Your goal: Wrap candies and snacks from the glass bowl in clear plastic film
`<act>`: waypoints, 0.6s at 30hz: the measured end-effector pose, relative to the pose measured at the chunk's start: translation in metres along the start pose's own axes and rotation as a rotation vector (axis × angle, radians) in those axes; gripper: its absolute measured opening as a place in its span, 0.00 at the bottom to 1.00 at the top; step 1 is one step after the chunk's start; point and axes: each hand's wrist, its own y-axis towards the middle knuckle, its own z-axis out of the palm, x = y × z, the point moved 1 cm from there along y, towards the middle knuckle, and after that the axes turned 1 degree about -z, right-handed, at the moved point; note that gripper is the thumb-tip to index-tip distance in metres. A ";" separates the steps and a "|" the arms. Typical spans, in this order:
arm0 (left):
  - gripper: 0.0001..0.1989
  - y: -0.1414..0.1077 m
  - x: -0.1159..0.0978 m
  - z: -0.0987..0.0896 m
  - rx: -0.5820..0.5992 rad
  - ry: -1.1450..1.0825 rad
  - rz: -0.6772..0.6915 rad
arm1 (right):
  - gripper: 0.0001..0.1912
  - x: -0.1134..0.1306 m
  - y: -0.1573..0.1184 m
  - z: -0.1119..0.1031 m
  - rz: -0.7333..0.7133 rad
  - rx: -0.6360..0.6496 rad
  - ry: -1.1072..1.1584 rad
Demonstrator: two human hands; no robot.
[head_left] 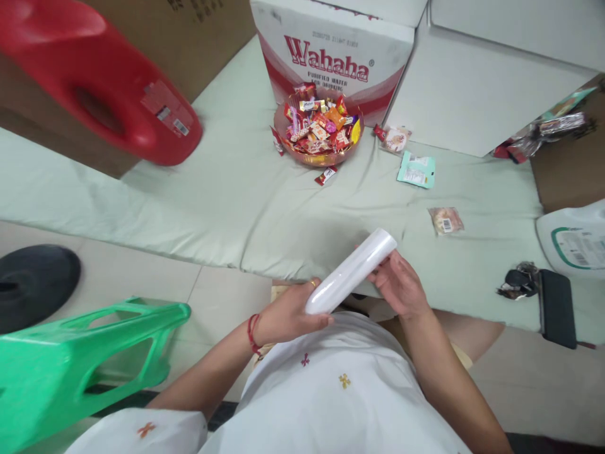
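Observation:
A glossy white roll of plastic film (352, 271) is held at a slant in front of my body, its far end up and to the right. My left hand (290, 312) wraps around the lower left end, with the thumb on the near side. At the upper right end, my right hand (399, 284) has its fingers curled against the roll's underside; some fingertips are hidden behind it. Beyond the roll, a clear amber bowl (314, 159) full of wrapped candies (324, 126) stands on a pale green sheet (212, 214).
Behind the bowl stands a Wahaha carton (335, 57). Small snack packets (416, 170) lie to its right. A phone (558, 309), keys (520, 280) and a white jug (576, 239) are at the right. Leftward are a red jug (155, 120) and a green stool (42, 366).

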 end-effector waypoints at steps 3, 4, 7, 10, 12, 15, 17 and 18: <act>0.21 0.006 -0.009 0.010 -0.025 0.053 -0.059 | 0.33 -0.014 0.001 0.018 0.044 -0.140 -0.043; 0.21 0.007 -0.012 0.013 -0.044 0.086 -0.087 | 0.32 -0.017 0.002 0.022 0.054 -0.192 -0.073; 0.20 0.012 -0.017 0.020 -0.092 0.171 -0.131 | 0.30 -0.018 0.005 0.024 0.078 -0.208 -0.115; 0.22 0.014 -0.017 0.020 -0.093 0.160 -0.105 | 0.28 -0.009 0.004 0.017 0.097 -0.089 -0.088; 0.26 0.014 -0.014 0.018 -0.084 0.078 -0.082 | 0.27 -0.003 0.001 0.011 0.081 -0.062 -0.069; 0.32 0.010 -0.008 0.016 0.046 -0.297 -0.024 | 0.26 0.003 -0.004 0.005 0.044 -0.020 -0.038; 0.34 0.007 -0.006 0.018 0.226 -0.628 -0.020 | 0.27 0.005 -0.006 0.004 0.036 0.031 -0.025; 0.34 0.006 -0.006 0.019 0.305 -0.761 -0.032 | 0.27 0.005 -0.006 0.004 0.035 0.052 -0.021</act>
